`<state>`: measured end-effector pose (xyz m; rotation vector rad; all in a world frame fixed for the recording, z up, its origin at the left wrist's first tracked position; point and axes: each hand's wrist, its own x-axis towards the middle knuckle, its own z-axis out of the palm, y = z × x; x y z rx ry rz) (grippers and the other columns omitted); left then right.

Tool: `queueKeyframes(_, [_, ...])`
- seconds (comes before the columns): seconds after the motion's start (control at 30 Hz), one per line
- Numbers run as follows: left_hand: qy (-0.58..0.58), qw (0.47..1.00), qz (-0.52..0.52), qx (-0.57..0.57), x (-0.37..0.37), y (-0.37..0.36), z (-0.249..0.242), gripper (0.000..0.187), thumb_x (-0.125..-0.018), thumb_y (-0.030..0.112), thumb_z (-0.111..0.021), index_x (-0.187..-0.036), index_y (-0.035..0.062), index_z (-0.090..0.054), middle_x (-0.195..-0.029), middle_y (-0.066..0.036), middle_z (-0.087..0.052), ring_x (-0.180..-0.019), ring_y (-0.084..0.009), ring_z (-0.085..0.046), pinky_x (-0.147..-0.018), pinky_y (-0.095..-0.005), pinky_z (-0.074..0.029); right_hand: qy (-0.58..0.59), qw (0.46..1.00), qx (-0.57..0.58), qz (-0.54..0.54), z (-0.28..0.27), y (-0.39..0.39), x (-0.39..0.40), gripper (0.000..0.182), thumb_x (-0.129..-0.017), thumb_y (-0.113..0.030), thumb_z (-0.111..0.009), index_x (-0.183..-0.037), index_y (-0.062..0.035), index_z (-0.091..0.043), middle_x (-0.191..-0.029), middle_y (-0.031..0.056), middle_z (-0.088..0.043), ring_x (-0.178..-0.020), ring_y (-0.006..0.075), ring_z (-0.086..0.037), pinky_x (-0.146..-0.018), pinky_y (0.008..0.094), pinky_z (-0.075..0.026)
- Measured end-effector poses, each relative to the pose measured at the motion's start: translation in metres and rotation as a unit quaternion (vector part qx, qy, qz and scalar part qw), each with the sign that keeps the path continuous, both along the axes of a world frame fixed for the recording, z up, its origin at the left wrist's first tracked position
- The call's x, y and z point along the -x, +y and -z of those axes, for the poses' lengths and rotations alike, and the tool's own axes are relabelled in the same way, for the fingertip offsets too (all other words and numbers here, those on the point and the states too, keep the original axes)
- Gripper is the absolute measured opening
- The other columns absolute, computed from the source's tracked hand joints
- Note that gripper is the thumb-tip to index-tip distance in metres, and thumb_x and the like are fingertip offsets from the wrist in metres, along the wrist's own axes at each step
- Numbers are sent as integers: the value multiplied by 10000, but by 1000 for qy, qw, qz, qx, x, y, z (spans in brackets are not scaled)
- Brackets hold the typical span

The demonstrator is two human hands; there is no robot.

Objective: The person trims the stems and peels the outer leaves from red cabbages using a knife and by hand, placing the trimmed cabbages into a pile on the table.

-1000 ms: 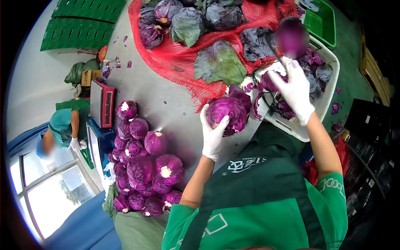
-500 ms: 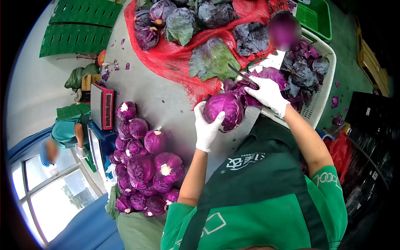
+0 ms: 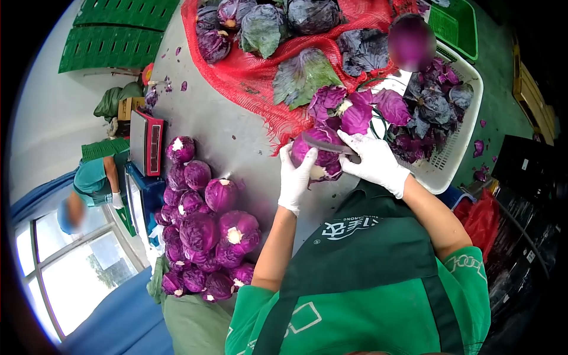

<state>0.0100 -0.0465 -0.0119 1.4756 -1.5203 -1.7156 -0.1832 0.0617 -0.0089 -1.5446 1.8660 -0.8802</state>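
My left hand (image 3: 297,180), in a white glove, grips a purple cabbage (image 3: 313,161) from its near left side. A pale cut stem shows low on the cabbage. My right hand (image 3: 378,165), also gloved, is closed on a knife (image 3: 331,146), whose dark curved blade lies across the top of the cabbage. Loose purple leaves (image 3: 355,115) lie just beyond the cabbage, one with a pale stem piece. A large green outer leaf (image 3: 305,77) rests on the red mesh sack (image 3: 251,89) farther off.
Untrimmed cabbages (image 3: 263,29) lie on the sack. At right stands a white crate (image 3: 473,109) of leaves, with a green crate (image 3: 455,26) behind. Trimmed cabbages (image 3: 201,234) are piled at left, near a red-framed scale (image 3: 155,145). A co-worker (image 3: 94,183) stands far left.
The cabbage has turned in my left hand, so its stem end shows near me. The knife has come from beyond the cabbage to lie across it. Leaves now lie beyond it, apart.
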Motion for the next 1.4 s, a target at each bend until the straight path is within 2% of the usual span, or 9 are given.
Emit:
queueKeyframes(0.27, [0, 1000, 9, 13, 3, 12, -2, 516, -895, 179, -761, -1174, 30, -353, -1122, -121, -536, -979, -144, -581, -842, -292, -521, 100, 994, -9, 33, 18, 7, -19, 597, -884, -333, -616, -1357, 17, -519, -1198, 214, -650, -995, 317, -683, -833, 414, -558])
queueKeyframes(0.33, [-2, 1000, 6, 15, 5, 13, -5, 496, -913, 178, -745, -1166, 37, -342, -1102, -108, -534, -954, -140, -582, -817, -281, -523, 90, 992, 48, 69, 20, 6, -19, 514, -808, -218, -692, -1264, -7, -587, -955, 175, -670, -869, 347, -661, -781, 433, -542])
queueKeyframes(0.6, [-37, 984, 86, 148, -17, 33, 0, 887, -769, 239, -826, -1411, 9, -260, -1351, -181, -376, -1296, -281, -404, -1125, -411, -323, -76, 978, -26, 194, 26, -33, 34, 255, -854, -230, -597, -964, -16, -681, -829, 188, -692, -760, 352, -685, -707, 430, -537])
queueKeyframes(0.73, [-41, 963, 182, 192, -39, 39, 0, 965, -736, 262, -833, -1479, 8, -272, -1420, -175, -344, -1370, -321, -352, -1171, -422, -273, -229, 940, -97, 235, 41, -39, 48, 408, -905, -304, -616, -1204, -28, -648, -755, 135, -675, -710, 255, -682, -728, 394, -543])
queueKeyframes(0.83, [-40, 968, 173, 177, -43, 44, 3, 961, -723, 256, -836, -1483, 17, -298, -1421, -177, -347, -1364, -336, -359, -1176, -432, -273, -107, 980, 5, 165, 20, -21, 25, 757, -875, -389, -719, -1495, -74, -420, -775, 63, -686, -742, 192, -665, -783, 332, -540])
queueKeyframes(1.0, [-64, 976, 155, 138, -24, 45, -10, 900, -755, 228, -841, -1462, 44, -316, -1424, -151, -390, -1361, -259, -379, -1164, -414, -298, -172, 982, 25, 75, 11, 14, -18, 720, -890, -339, -712, -1516, -150, -411, -1134, 119, -649, -914, 179, -633, -878, 316, -506])
queueKeyframes(1.03, [-94, 972, 162, 143, -16, 41, -11, 827, -800, 189, -817, -1454, 46, -333, -1365, -145, -456, -1280, -243, -472, -1116, -386, -369, -110, 990, 50, 71, 10, 9, -22, 720, -881, -284, -729, -1515, -147, -415, -1130, 117, -636, -958, 152, -608, -869, 300, -505])
queueKeyframes(1.07, [-18, 997, 68, 29, -8, 42, -20, 778, -826, 239, -820, -1432, 11, -389, -1316, -169, -539, -1206, -240, -545, -1052, -355, -435, -264, 957, -50, 106, -1, 12, -20, 756, -875, -223, -736, -1532, -133, -374, -1112, 101, -626, -920, 143, -602, -868, 301, -501])
queueKeyframes(1.4, [169, 971, -58, -160, -27, 28, -7, 463, -1016, 292, -599, -1378, 37, -463, -1326, -102, -573, -1205, -196, -579, -1034, -364, -483, -270, 961, -34, 45, 8, 24, -19, 709, -841, -346, -766, -1435, -88, -479, -1128, 102, -646, -854, 210, -602, -816, 344, -516])
